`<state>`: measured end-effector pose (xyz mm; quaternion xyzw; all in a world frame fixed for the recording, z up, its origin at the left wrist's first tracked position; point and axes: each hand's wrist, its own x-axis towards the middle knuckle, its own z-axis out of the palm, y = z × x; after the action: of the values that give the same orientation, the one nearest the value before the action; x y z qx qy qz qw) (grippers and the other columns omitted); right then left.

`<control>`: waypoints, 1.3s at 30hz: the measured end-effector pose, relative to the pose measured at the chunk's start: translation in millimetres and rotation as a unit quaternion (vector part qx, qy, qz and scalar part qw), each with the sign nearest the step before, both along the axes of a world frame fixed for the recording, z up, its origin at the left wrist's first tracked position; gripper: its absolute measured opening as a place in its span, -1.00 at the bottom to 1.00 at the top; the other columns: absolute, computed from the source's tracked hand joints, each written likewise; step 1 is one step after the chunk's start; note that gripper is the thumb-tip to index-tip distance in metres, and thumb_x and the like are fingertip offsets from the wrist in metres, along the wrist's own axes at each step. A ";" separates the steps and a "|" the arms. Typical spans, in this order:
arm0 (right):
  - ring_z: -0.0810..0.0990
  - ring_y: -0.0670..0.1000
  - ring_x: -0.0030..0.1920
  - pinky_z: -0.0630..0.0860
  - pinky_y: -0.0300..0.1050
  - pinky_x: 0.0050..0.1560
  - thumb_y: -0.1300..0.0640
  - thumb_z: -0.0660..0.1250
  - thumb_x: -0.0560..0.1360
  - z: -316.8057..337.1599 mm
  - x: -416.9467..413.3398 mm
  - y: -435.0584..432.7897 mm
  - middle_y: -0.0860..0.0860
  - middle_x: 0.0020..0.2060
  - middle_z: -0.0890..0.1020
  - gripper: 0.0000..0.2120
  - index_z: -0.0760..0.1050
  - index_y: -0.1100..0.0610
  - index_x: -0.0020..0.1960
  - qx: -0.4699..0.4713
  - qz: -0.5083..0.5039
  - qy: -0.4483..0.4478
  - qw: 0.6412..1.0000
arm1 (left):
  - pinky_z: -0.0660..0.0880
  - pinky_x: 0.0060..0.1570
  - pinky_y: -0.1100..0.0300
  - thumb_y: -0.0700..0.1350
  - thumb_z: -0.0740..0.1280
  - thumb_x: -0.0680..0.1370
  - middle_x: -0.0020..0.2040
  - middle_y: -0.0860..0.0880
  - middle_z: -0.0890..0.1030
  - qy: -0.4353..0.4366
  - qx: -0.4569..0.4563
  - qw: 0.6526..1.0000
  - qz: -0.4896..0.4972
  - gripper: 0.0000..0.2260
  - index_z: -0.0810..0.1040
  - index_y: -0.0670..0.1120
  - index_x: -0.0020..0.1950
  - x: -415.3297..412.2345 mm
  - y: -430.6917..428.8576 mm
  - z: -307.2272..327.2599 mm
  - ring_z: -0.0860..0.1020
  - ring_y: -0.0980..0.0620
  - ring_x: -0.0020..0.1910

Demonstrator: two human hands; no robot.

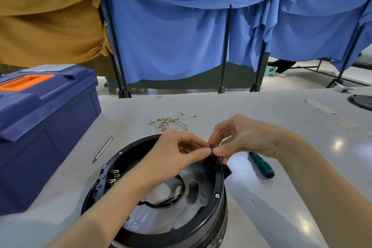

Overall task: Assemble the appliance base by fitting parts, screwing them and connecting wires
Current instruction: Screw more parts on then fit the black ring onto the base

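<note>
A round black appliance base [216,205] lies open side up on the table in front of me, with a silver metal plate and a black cable inside. Brass terminals [115,176] show along its left inner wall. Both hands meet over its far right rim. My left hand [177,155] and my right hand [239,137] pinch the same small black part [213,156] at that rim, thumb tips almost touching. What lies under the part is hidden by my fingers.
A blue toolbox [40,127] with an orange handle stands at the left. A slim silver screwdriver [103,149] lies left of the base, a green-handled screwdriver [262,167] to its right. A bundle of wires with brass terminals [171,122] lies behind. A black disc [362,101] sits far right.
</note>
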<state>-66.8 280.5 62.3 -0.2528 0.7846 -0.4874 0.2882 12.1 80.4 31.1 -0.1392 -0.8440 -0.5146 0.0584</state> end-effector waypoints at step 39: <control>0.67 0.00 -0.08 0.65 -0.07 -0.03 0.45 0.57 0.21 4.8 5.4 -6.1 0.07 -0.21 0.69 -0.73 0.61 0.21 -0.19 -0.063 0.000 0.165 0.984 | 0.57 -0.20 0.31 -0.04 0.50 0.33 -0.20 -0.13 0.72 -0.068 0.150 0.986 -0.014 -0.68 0.64 -0.13 0.02 0.1 -0.8 4.4 0.71 -0.07 -0.20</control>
<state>-61.4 274.4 67.1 -0.3472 0.7892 -0.4873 0.1382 12.1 79.6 35.6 -0.1052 -0.7573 -0.6444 0.0143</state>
